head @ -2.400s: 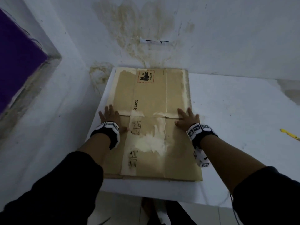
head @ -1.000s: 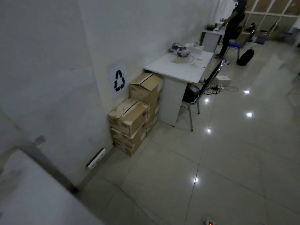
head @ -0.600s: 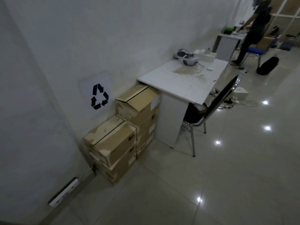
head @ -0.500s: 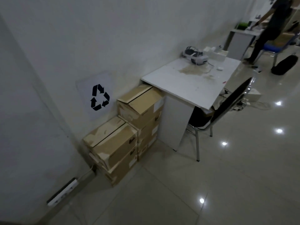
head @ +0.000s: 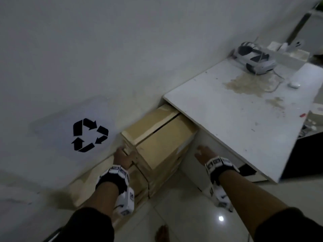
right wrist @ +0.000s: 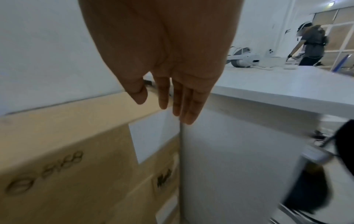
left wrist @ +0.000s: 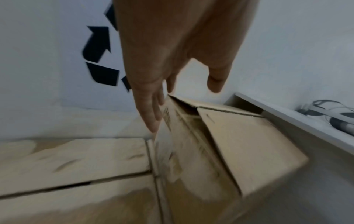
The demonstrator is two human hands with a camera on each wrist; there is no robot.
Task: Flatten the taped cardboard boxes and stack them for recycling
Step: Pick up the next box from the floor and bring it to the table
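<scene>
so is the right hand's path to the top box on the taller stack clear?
Mostly. No object lies between the open right hand and the top box, but the white desk side panel sits tight against the box's right side, leaving little finger room.

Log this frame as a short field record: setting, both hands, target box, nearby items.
setting: cardboard boxes stacked against a white wall, beside a white table
wall sign: recycling symbol
top box: upper flaps not sealed flat, a gap shows between them
left hand: fingers straight, at the top box's left side
right hand: open, by the box's right side, holding nothing
lower box: closed, left of the stack
on table: headset
</scene>
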